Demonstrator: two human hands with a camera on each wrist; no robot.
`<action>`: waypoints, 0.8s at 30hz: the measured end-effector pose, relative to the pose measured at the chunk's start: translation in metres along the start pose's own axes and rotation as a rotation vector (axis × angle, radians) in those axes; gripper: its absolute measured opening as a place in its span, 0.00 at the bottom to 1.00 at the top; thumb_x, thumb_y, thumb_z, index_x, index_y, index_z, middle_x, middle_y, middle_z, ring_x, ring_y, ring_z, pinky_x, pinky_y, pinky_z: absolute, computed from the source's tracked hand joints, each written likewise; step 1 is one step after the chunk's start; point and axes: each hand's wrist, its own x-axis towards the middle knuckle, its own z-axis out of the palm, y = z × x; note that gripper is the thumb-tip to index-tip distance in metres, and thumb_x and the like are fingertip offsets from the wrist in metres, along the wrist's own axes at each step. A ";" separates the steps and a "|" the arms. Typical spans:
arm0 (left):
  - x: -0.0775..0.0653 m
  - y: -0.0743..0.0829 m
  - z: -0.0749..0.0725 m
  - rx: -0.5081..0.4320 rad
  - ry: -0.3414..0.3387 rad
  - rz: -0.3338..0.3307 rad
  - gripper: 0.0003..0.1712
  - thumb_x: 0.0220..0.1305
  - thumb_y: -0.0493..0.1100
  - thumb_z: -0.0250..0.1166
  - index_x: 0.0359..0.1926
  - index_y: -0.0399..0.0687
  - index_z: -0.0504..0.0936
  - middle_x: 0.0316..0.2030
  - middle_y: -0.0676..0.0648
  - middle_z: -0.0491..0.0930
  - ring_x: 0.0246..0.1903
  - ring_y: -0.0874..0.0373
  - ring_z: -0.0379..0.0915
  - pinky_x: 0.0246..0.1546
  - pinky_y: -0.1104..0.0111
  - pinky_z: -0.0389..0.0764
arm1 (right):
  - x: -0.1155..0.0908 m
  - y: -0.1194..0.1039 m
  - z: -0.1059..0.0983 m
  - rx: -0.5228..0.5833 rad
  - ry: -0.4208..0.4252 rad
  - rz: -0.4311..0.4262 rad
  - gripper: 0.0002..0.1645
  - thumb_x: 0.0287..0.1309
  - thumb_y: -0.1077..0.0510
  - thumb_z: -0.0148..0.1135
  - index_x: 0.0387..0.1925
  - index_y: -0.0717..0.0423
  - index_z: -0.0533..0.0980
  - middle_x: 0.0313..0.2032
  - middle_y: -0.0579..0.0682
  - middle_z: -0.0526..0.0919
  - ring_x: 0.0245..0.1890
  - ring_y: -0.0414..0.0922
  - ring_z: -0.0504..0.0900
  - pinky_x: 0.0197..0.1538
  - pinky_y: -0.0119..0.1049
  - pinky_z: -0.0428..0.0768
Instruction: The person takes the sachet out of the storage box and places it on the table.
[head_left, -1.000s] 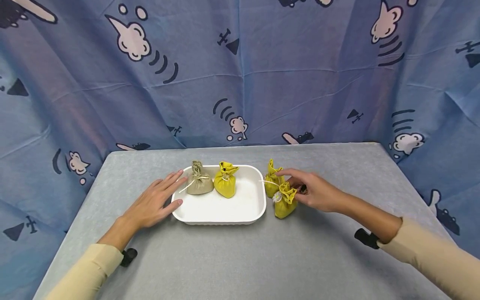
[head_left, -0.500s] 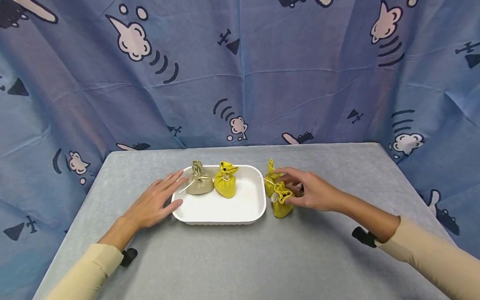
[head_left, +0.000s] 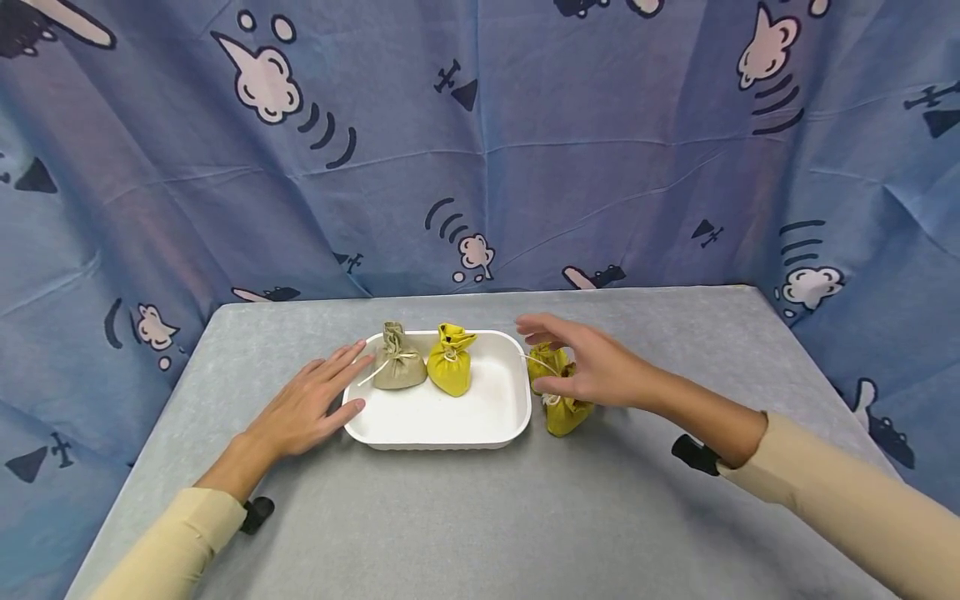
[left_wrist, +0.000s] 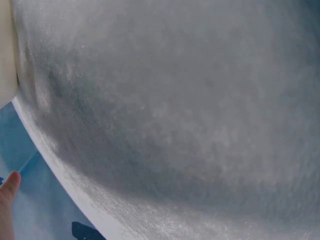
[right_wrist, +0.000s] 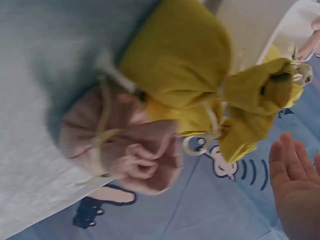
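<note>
My left hand (head_left: 315, 404) lies flat with straight fingers at the left rim of the white tray (head_left: 435, 425). A beige drawstring pouch (head_left: 400, 371) and a yellow pouch (head_left: 450, 371) stand inside the tray. My right hand (head_left: 592, 362) hovers with spread fingers over the pouches right of the tray, holding nothing. Beneath it are a front yellow pouch (head_left: 564, 417) and a rear yellow pouch (head_left: 537, 371), partly covered. A pink pouch (right_wrist: 120, 140) shows beside them in the right wrist view; my right hand hides it in the head view.
A grey cloth-covered table (head_left: 450, 517) reaches back to a patterned blue curtain (head_left: 480, 150). The left wrist view shows mostly table surface, with a fingertip (left_wrist: 10, 185) at its lower left.
My right hand first nudged the front yellow pouch slightly left, then came off it, moving left and up with its fingers spreading. The left hand and tray stayed put.
</note>
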 end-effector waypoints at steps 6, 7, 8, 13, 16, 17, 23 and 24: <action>-0.001 0.002 0.000 -0.006 -0.006 -0.011 0.37 0.73 0.57 0.55 0.77 0.53 0.58 0.78 0.49 0.50 0.74 0.44 0.51 0.67 0.44 0.58 | 0.018 -0.011 0.008 0.066 0.018 -0.030 0.46 0.51 0.60 0.77 0.70 0.54 0.65 0.66 0.51 0.72 0.61 0.47 0.77 0.62 0.48 0.74; -0.001 0.002 0.000 -0.006 -0.007 -0.013 0.37 0.73 0.57 0.55 0.77 0.53 0.58 0.78 0.48 0.50 0.74 0.44 0.51 0.67 0.43 0.58 | 0.021 -0.013 0.010 0.075 0.017 -0.028 0.46 0.52 0.59 0.77 0.70 0.54 0.65 0.67 0.51 0.72 0.61 0.47 0.77 0.62 0.48 0.74; -0.001 0.002 0.000 -0.007 -0.008 -0.014 0.37 0.73 0.57 0.55 0.77 0.53 0.58 0.78 0.49 0.50 0.74 0.44 0.51 0.67 0.43 0.58 | 0.023 -0.014 0.011 0.084 0.016 -0.031 0.46 0.52 0.59 0.77 0.71 0.54 0.64 0.67 0.51 0.72 0.61 0.47 0.78 0.63 0.48 0.74; 0.000 0.001 0.001 -0.003 -0.008 -0.010 0.37 0.73 0.57 0.54 0.78 0.54 0.57 0.78 0.49 0.50 0.74 0.44 0.51 0.66 0.44 0.59 | 0.034 -0.019 0.019 0.121 0.034 -0.056 0.47 0.52 0.61 0.76 0.71 0.56 0.63 0.66 0.54 0.72 0.59 0.49 0.79 0.63 0.47 0.74; 0.000 0.000 0.001 -0.007 -0.002 -0.003 0.37 0.73 0.57 0.55 0.77 0.53 0.58 0.77 0.48 0.51 0.74 0.44 0.51 0.66 0.44 0.59 | 0.040 -0.020 0.023 0.149 0.051 -0.061 0.47 0.52 0.62 0.75 0.71 0.56 0.63 0.65 0.55 0.73 0.59 0.50 0.79 0.63 0.45 0.74; 0.000 0.000 0.001 -0.008 0.000 -0.001 0.37 0.73 0.57 0.55 0.77 0.52 0.58 0.77 0.47 0.51 0.74 0.44 0.51 0.66 0.44 0.59 | 0.042 -0.020 0.024 0.157 0.056 -0.058 0.47 0.52 0.63 0.75 0.71 0.56 0.63 0.65 0.55 0.73 0.58 0.50 0.79 0.63 0.44 0.74; 0.000 0.000 0.002 -0.009 0.002 0.004 0.37 0.72 0.56 0.56 0.77 0.51 0.59 0.77 0.47 0.52 0.74 0.44 0.52 0.66 0.44 0.59 | 0.051 -0.020 0.031 0.192 0.067 0.014 0.47 0.53 0.63 0.75 0.72 0.55 0.63 0.66 0.55 0.71 0.59 0.50 0.78 0.62 0.42 0.74; 0.000 0.000 0.002 -0.009 0.001 0.003 0.37 0.73 0.56 0.55 0.77 0.51 0.59 0.77 0.47 0.51 0.74 0.44 0.52 0.66 0.44 0.59 | 0.052 -0.021 0.032 0.201 0.066 0.028 0.47 0.53 0.63 0.75 0.72 0.55 0.62 0.66 0.55 0.71 0.59 0.50 0.78 0.62 0.42 0.75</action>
